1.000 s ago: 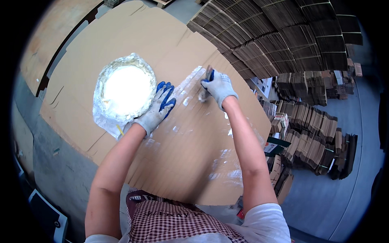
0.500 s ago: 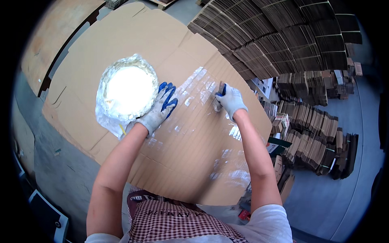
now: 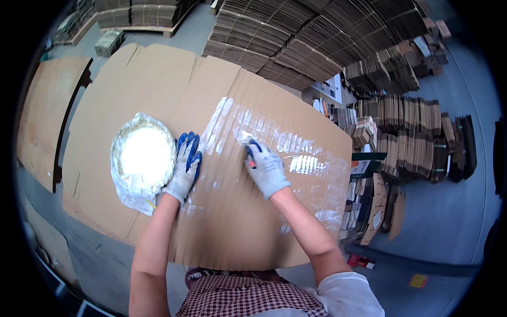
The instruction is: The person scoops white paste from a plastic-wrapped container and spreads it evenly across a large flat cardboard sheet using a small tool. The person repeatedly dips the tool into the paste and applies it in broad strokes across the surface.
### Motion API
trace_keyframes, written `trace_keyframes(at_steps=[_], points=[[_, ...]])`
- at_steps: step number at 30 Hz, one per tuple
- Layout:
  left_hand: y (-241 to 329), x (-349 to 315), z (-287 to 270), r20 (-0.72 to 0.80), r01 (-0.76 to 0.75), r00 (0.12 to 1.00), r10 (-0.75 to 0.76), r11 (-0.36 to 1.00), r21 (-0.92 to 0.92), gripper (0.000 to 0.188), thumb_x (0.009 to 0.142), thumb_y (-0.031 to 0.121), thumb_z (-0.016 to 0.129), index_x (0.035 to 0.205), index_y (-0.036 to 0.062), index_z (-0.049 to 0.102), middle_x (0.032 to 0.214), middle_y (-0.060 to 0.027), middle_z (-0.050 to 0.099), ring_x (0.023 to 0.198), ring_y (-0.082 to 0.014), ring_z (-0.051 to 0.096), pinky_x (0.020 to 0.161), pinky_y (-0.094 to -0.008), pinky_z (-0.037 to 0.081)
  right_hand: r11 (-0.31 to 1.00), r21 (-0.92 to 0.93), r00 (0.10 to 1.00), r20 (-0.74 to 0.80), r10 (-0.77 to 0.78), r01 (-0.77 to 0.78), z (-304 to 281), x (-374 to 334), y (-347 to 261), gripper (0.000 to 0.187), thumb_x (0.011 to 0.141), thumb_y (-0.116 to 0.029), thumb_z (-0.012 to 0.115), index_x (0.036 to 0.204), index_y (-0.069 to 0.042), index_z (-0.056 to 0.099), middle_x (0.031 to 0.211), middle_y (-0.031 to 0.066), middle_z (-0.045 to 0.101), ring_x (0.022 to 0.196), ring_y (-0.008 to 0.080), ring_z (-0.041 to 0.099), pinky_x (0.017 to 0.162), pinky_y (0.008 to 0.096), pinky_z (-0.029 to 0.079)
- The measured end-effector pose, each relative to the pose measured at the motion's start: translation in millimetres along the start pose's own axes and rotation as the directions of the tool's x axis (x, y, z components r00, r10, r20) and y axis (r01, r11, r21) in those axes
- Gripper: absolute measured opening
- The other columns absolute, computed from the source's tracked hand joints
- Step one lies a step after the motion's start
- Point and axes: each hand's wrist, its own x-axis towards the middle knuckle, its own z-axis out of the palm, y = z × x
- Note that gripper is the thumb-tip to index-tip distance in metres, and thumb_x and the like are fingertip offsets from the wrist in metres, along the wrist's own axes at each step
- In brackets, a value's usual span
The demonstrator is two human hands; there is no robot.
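Note:
A large sheet of cardboard (image 3: 232, 227) lies flat before me, with shiny wet white streaks over its middle and right side. My right hand (image 3: 266, 171), in a grey and blue work glove, is closed round a small brush (image 3: 246, 138). The brush's pale end touches the sheet among the streaks; most of its handle is hidden in the glove. My left hand (image 3: 185, 166), gloved alike, rests flat on the cardboard with its fingers stretched out. It lies against the right side of a round basin (image 3: 121, 182), lined with crumpled clear plastic and holding bright white paste (image 3: 148, 153).
Tall strapped stacks of flat cardboard (image 3: 269, 42) stand beyond the sheet. More bundles of folded cardboard (image 3: 406, 124) fill the floor at the right. A brown board (image 3: 50, 116) is at the left, and a loaded wooden pallet (image 3: 137, 30) stands at the far left.
My right hand has swept leftward with the brush, and more wet streaks cover the sheet. My left hand stays beside the basin. The whole view has shifted.

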Motion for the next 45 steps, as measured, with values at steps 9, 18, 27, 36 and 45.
trace_keyframes(at_steps=[9,18,27,36,45], points=[[10.0,0.7,-9.1,0.010,-0.022,1.000,0.022,1.000,-0.022,0.048,0.089,0.029,0.030,0.130,0.0055,0.032,0.137,-0.0110,0.027,0.130,-0.0270,0.015,0.107,-0.0405,0.002,0.991,0.116,0.977,-0.212,-0.036,0.062,-10.1,11.5,46.3,0.030,0.074,-0.008,0.049,0.105,-0.006,0.051,0.109,0.0142,0.052,0.098,0.0300,0.051,0.084,0.0362,0.042],[7.5,-1.3,-10.8,0.001,-0.030,1.000,0.030,1.000,0.005,0.048,0.088,0.029,0.030,0.130,0.0051,0.033,0.136,-0.0107,0.029,0.130,-0.0266,0.016,0.107,-0.0410,0.003,0.938,0.174,0.949,-0.051,0.312,-0.299,-24.2,-0.1,120.2,0.033,0.071,-0.011,0.055,0.104,-0.006,0.053,0.103,0.0156,0.055,0.094,0.0317,0.052,0.084,0.0353,0.042],[6.4,0.3,-9.2,0.013,-0.034,0.999,0.033,0.999,0.031,0.048,0.088,0.030,0.030,0.130,0.0057,0.032,0.137,-0.0111,0.028,0.130,-0.0262,0.016,0.106,-0.0409,0.003,0.923,0.179,0.931,-0.079,0.358,-0.340,-30.4,20.3,114.9,0.031,0.071,-0.017,0.058,0.099,-0.004,0.054,0.098,0.0150,0.057,0.088,0.0325,0.055,0.077,0.0362,0.044],[7.6,-2.6,-10.7,-0.033,-0.051,0.998,0.054,0.995,0.085,0.047,0.090,0.030,0.028,0.130,0.0062,0.033,0.135,-0.0105,0.030,0.129,-0.0252,0.019,0.107,-0.0394,0.005,0.454,0.756,0.729,0.043,0.684,-0.471,-28.1,-24.2,111.0,0.024,0.068,-0.007,0.067,0.090,-0.003,0.059,0.081,0.0063,0.062,0.070,0.0142,0.058,0.063,0.0271,0.048],[10.7,-1.0,-11.3,-0.027,-0.061,0.998,0.063,0.995,0.074,0.046,0.090,0.029,0.029,0.130,0.0068,0.034,0.136,-0.0107,0.030,0.128,-0.0254,0.020,0.106,-0.0390,0.005,0.631,0.742,0.620,-0.391,0.680,-0.225,7.6,51.0,94.5,0.026,0.067,-0.017,0.071,0.080,-0.002,0.055,0.076,0.0098,0.060,0.070,0.0209,0.057,0.067,0.0307,0.045]])
